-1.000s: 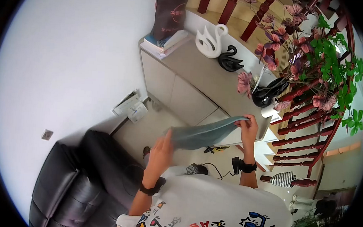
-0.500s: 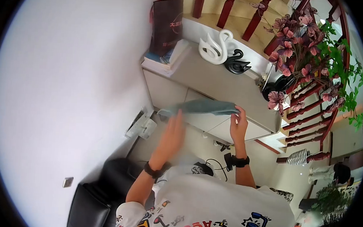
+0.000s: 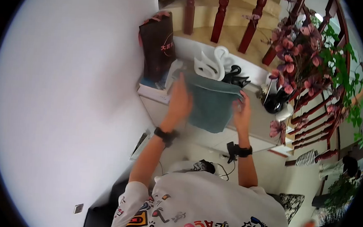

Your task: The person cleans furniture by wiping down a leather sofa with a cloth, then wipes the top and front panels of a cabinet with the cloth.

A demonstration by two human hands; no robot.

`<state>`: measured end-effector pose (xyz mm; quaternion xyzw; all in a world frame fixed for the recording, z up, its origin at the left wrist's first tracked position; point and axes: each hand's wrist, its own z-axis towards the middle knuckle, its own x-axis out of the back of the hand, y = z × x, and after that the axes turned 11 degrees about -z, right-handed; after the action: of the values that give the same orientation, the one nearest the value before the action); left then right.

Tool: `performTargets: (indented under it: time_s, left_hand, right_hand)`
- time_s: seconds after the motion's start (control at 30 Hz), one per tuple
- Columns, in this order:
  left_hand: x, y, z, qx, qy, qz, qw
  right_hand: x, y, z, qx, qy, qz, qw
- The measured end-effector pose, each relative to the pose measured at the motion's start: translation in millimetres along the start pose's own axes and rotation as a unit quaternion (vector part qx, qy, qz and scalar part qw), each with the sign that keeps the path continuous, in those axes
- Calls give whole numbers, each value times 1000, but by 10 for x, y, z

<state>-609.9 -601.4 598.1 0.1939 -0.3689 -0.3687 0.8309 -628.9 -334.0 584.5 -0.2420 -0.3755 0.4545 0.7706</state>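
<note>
A grey-green cloth point(image 3: 211, 106) hangs spread between my two hands, over the front edge of the cabinet point(image 3: 253, 113). My left hand point(image 3: 181, 100), blurred by motion, holds the cloth's upper left corner. At the upper right corner, my right hand point(image 3: 242, 111) pinches the cloth between its fingers. Behind the cloth's top edge stand a white swan figure point(image 3: 212, 65) and a black swan figure point(image 3: 236, 77), both partly covered.
A dark paper bag point(image 3: 157, 48) stands on books point(image 3: 154, 89) at the cabinet's left end. A black vase point(image 3: 274, 102) with pink flowers point(image 3: 288, 63) is at the right, near the red stair railing point(image 3: 312, 120). A black sofa point(image 3: 102, 214) is at lower left.
Both hands have lifted the cloth up and over the cabinet. It was bunched and narrow before and now hangs open. The view has shifted too.
</note>
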Motion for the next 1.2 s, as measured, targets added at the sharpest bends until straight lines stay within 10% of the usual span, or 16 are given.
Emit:
performTargets:
  time_s: [0.1,0.27,0.57,1.2]
  left_hand:
    - [-291,-260,291,-7,14,19,1000]
    - [-1061,-1143,-2,57,-73,33,995]
    - [-1546,-1651,-366,114,-168,135,970]
    - [-1552,-1873,-43,62,-166,207,962]
  right_hand:
    - [-453,200,133,102,49,-185,976]
    - [-1079,739,-137,-30,-263,-251,931]
    - [-1800,1655,-196,169,-154,-379,897]
    - [-1853,1372,-148,152,-260,-383,873]
